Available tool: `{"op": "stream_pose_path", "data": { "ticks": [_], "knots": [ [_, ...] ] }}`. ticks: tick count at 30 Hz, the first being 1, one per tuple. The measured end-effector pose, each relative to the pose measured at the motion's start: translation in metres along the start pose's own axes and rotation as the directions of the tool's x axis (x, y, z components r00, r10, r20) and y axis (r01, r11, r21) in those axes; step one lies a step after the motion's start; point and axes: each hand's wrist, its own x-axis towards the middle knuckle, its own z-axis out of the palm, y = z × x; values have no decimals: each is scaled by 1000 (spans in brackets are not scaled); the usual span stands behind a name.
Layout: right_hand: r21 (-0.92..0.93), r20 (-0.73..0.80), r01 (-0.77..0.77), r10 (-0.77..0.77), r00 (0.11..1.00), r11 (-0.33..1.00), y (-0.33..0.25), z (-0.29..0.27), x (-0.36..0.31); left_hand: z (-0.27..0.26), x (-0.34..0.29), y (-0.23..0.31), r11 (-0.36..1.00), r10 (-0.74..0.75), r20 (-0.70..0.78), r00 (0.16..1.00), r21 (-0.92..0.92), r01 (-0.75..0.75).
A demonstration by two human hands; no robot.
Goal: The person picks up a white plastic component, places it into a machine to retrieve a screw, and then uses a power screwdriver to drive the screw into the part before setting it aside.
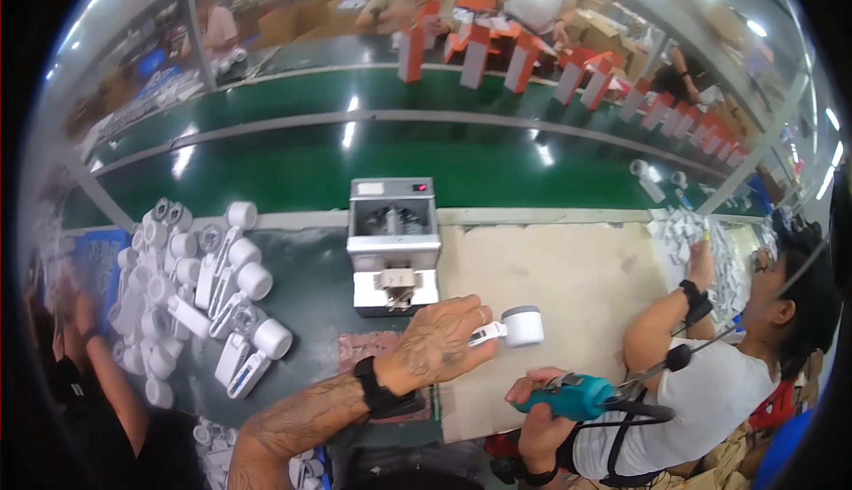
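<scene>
My left hand (439,339) reaches over the bench, its fingers closed on a white handheld device (524,326). The device has a round cylindrical head with a grey rim and a short flat handle. That head points right, beyond my fingertips. Lower right, my right hand (543,437) is wrapped round a teal electric screwdriver (572,397) with a black cord. The screwdriver lies below the device and apart from it; its tip is hidden by my fingers. Just past my left hand stands a grey screw feeder (393,246) with an open hopper and a small red display.
Many similar white devices (240,277) are heaped on the left. A beige mat (550,268) covers the bench at right. Beyond runs a green conveyor (293,170) with orange-and-white boxes (475,55). A co-worker (701,392) sits close at right, another person's arm (111,383) at left.
</scene>
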Motion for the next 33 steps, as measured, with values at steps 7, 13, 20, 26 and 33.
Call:
{"op": "stream_pose_path", "data": {
  "ticks": [7,13,20,26,33],
  "knots": [
    [188,204,-82,43,978,979,-14,45,23,-54,-69,-38,964,-141,267,953,-184,193],
    [283,333,-38,-61,941,958,-11,112,64,-53,-96,-59,991,-35,88,996,-128,46],
    [178,376,28,-94,922,984,25,174,99,-63,-107,-61,999,-29,95,995,-28,32],
    [213,365,11,-91,926,977,49,175,98,-60,-107,-63,995,-24,79,997,-95,31],
    [165,369,-104,36,929,981,33,162,82,-60,-107,-66,994,-8,39,999,-109,13]
  ]
}}
